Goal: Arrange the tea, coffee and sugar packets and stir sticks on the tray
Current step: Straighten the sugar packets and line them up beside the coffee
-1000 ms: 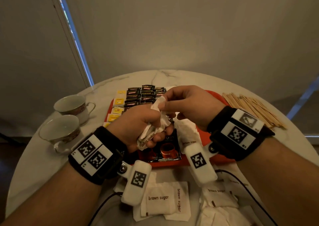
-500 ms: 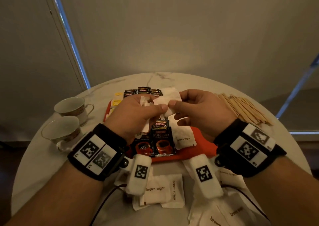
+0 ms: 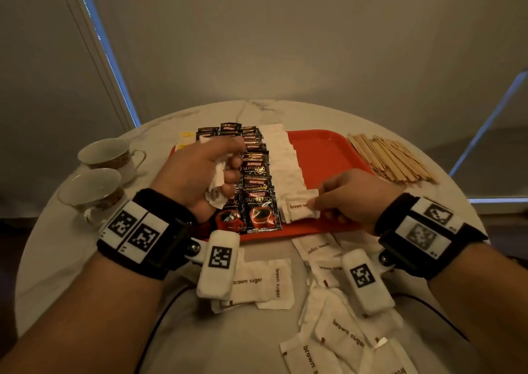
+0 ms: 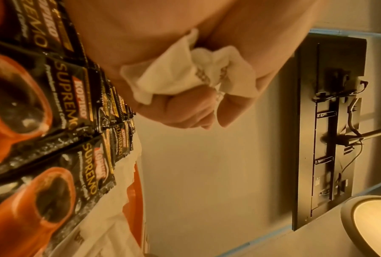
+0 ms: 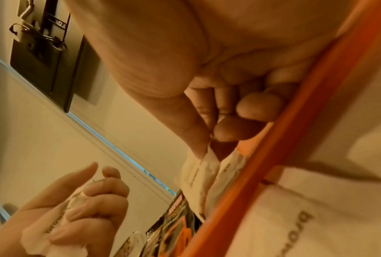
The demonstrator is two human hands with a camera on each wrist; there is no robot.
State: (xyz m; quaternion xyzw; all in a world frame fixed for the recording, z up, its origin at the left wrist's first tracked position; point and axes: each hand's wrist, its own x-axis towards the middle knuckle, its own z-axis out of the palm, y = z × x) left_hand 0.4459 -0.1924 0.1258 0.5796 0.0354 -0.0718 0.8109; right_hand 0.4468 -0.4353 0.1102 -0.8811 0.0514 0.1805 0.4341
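Head view, and we read from the left: two teacups [image 3: 100, 171] stand at the left edge of the round marble surface [image 3: 54, 259], just beside each other and apart from the red tray [image 3: 323, 151]. On the tray's left side we glimpse yellow tea packets [image 3: 186, 137], mostly hidden behind the left hand [image 3: 197, 171]. That hand hovers over the tray, its fingers [image 4: 185, 111] curled tight round a crumpled bunch of brown sugar packets [image 3: 215, 191]; the left wrist view confirms the white paper squeezed in the fist. Next come the coffee packets [image 3: 257, 179], black Kopiko Supremo sachets laid in overlapping rows down the tray's middle. Just beside them runs a column of white sugar packets [image 3: 283, 159], overlapping, from the far rim to the near rim. At the near end of that column we see the right hand [image 3: 351, 196], thumb and forefinger pinching one brown sugar packet [image 3: 300, 206] that lies on the tray, touching the column's last piece; the right wrist view shows the other fingers [image 5: 259, 106] curled against the tray's rim. The right part of the tray floor is bare red. Further right, off the tray, wooden stir sticks [image 3: 391, 156] lie in a loose heap on the surface. Nearest us, loose sugar packets [image 3: 263, 285] are scattered below the tray.
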